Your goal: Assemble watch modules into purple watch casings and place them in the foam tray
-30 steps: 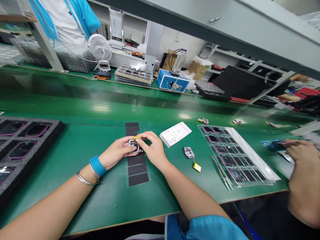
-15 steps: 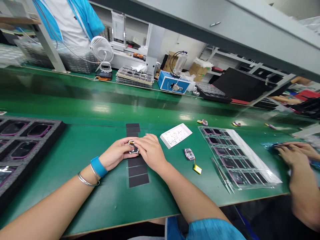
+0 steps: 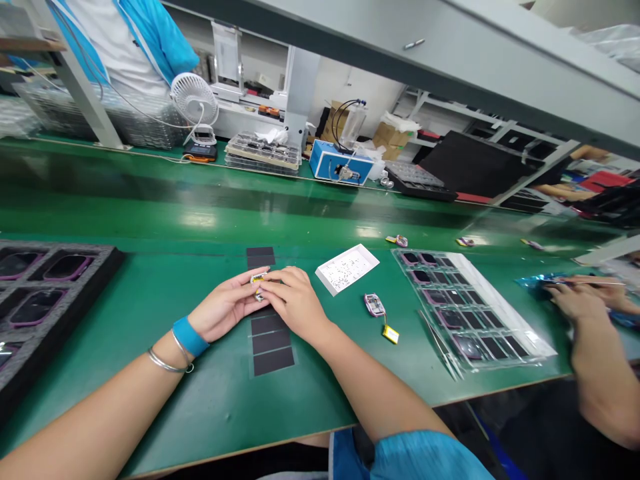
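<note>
Between the fingertips of both hands is a small electronic device, pale at the edge with a yellow part like a battery; fingers cover most of it. My left hand is closed around its left side, a blue band and metal bangles on the wrist. My right hand pinches the same device from the right. Under the hands lies a column of black rectangular sheets on a clear backing. To the right, an opened purple-rimmed device is wired to a yellow battery.
A white box holding tiny dark pieces, metal tweezers and a clear tray of dark rectangles lie rightward. A grey foam tray of purple-framed parts stands left. A co-worker's hands work at far right.
The device has been turned in my fingers, so its yellow part shows more and its dark face less. My left hand has opened its palm slightly upward. The whole view has shifted a little.
</note>
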Action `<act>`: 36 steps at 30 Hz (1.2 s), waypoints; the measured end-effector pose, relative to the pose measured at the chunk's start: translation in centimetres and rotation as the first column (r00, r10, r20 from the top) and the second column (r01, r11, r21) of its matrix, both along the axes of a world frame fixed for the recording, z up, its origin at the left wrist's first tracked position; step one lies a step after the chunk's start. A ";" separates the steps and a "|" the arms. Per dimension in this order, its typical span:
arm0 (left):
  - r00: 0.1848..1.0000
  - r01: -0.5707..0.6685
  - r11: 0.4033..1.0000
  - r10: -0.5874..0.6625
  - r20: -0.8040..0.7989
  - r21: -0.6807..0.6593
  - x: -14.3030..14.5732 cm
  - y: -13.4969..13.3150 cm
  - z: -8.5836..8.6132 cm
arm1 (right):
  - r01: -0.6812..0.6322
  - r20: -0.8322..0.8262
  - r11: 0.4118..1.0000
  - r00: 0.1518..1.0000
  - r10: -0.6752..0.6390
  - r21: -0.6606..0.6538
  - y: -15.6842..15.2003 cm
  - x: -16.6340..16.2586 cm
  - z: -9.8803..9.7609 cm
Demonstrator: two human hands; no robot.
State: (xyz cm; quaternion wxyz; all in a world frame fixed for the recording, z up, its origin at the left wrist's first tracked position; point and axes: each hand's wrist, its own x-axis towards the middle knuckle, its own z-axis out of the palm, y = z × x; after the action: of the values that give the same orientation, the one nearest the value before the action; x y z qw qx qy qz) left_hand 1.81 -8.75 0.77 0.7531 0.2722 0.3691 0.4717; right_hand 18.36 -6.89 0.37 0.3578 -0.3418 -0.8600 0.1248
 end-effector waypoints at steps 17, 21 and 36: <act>0.982 0.126 0.963 -0.088 -0.164 0.237 0.5 -0.2 0.2 | -0.386 -0.553 0.611 0.827 -0.103 -0.691 -0.1 -0.6 -0.2; 0.977 0.152 0.952 -0.105 -0.187 0.264 0.4 -0.1 -0.2 | -0.399 -0.553 0.608 0.829 -0.081 -0.687 0.0 -0.3 -0.2; 0.956 0.140 0.937 -0.044 -0.291 0.319 0.3 0.6 -1.0 | -0.321 -0.468 0.719 0.884 -0.008 -0.616 0.6 -0.4 -1.6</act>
State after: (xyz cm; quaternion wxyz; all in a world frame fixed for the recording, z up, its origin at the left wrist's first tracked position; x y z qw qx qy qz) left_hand 2.11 -8.20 -0.25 0.6575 0.4774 0.3724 0.4484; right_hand 17.94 -6.27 -1.22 0.3800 -0.3349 -0.6771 0.5337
